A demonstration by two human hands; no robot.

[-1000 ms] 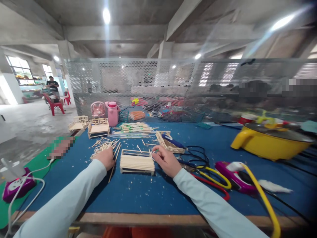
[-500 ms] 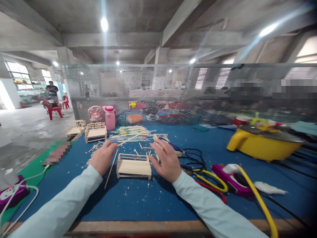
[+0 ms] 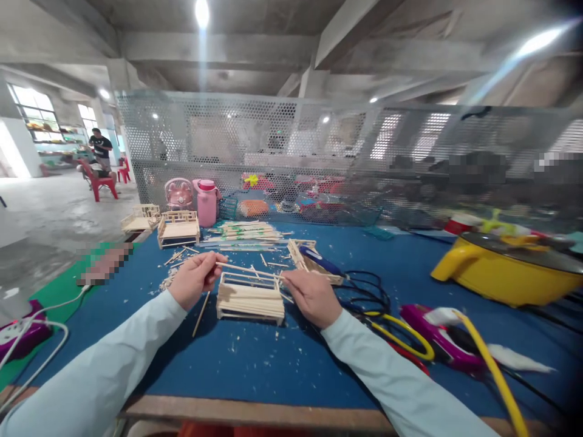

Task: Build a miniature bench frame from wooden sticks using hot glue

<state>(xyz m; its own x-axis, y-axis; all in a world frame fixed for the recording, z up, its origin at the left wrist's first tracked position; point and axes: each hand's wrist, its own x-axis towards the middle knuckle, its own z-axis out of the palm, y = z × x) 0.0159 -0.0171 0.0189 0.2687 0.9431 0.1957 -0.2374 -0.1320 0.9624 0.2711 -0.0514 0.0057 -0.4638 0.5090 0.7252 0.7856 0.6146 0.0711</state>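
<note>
A thin wooden stick (image 3: 248,269) spans the gap between my two hands, level above a small stick-built bench (image 3: 249,301). Its left end is pinched in my left hand (image 3: 195,279), and the fingers of my right hand (image 3: 314,296) are closed on its right end. The bench stands upright on the blue table, with a slatted seat and a rail along its back. A loose stick (image 3: 201,314) lies on the table just left of the bench, below my left hand. Behind my right hand, a blue-handled tool (image 3: 321,260) rests on a wooden frame (image 3: 300,255).
Finished stick furniture (image 3: 179,229) stands at the back left beside a pink bottle (image 3: 207,205). A pile of sticks (image 3: 248,232) lies behind the bench. To the right are black cables (image 3: 367,291), a purple power strip (image 3: 437,340) and a yellow pot (image 3: 510,270).
My right hand has gone from open fingers to a closed grip on the stick's right end. The stick has swung down to lie level across the bench. The view has tilted down slightly.
</note>
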